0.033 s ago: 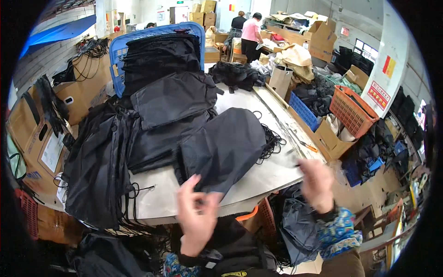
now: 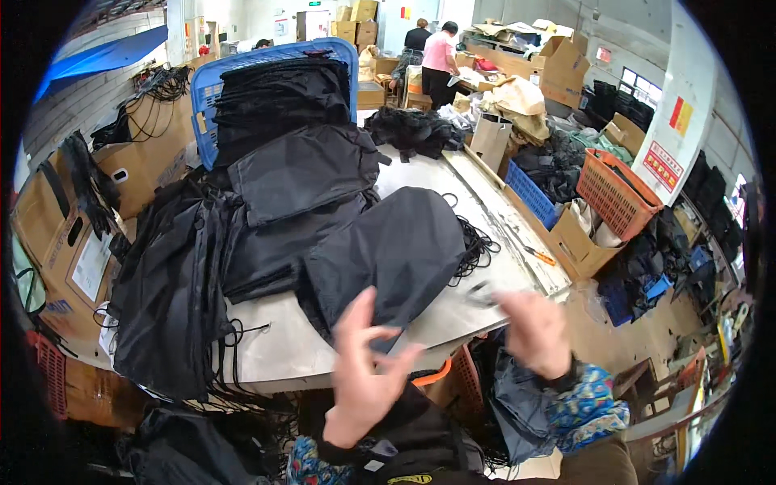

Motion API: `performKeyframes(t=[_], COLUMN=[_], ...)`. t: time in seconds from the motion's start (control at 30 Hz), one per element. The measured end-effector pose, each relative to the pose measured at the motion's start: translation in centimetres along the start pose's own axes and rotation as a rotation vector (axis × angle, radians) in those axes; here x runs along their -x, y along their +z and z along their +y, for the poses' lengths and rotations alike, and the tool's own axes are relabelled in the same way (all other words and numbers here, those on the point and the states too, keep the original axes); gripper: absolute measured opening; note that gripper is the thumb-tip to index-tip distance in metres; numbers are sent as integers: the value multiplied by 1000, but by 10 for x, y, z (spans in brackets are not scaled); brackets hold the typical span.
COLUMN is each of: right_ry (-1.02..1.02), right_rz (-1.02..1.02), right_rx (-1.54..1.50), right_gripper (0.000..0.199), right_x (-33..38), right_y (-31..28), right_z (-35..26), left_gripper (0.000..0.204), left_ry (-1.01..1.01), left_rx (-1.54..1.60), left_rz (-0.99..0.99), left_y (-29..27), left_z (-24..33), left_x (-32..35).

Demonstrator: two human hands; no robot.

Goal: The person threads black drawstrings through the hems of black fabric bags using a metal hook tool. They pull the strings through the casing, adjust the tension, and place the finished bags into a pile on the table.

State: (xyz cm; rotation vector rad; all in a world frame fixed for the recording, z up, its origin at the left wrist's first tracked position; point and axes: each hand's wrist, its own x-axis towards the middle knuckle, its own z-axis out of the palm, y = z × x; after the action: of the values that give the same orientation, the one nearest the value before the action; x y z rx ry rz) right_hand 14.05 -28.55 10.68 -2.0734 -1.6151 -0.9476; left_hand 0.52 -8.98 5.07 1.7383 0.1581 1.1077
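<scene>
Lying on the pale table [image 2: 275,335], the black fabric piece [image 2: 392,255] has its cords [image 2: 480,249] toward the right, perhaps to keep them from the pile [image 2: 299,174]. The left hand [image 2: 368,368] is spread, apparently empty, near its lower edge; the right hand [image 2: 537,333] is blurred, so I cannot tell its grip.

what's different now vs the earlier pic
The left hand has moved right and the right hand left, narrowing the gap. A blurred grey thing by the right fingertips moved left too; whether either grip changed is unclear. The black stack and orange-handled tool stayed put.
</scene>
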Motion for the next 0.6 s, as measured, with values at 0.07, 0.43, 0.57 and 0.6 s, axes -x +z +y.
performKeyframes(t=[0.07, 0.43, 0.57, 0.6], right_ry=[-198, 852, 712, 647], right_rz=[108, 442, 71, -41], right_rx=[-152, 91, -9, -83], right_gripper=[48, 15, 21, 24], right_x=[-10, 78, 66, 54], right_y=[21, 7, 54, 75], right_z=[-20, 147, 59, 23], left_gripper=[38, 23, 58, 63], left_ry=[211, -110, -215, -83], left_rx=[57, -991, -1077, -1026], left_rz=[-216, 57, -39, -45], left_y=[24, -128, -128, -128], left_z=[7, -80, -64, -73], left_x=[-12, 20, -2, -12])
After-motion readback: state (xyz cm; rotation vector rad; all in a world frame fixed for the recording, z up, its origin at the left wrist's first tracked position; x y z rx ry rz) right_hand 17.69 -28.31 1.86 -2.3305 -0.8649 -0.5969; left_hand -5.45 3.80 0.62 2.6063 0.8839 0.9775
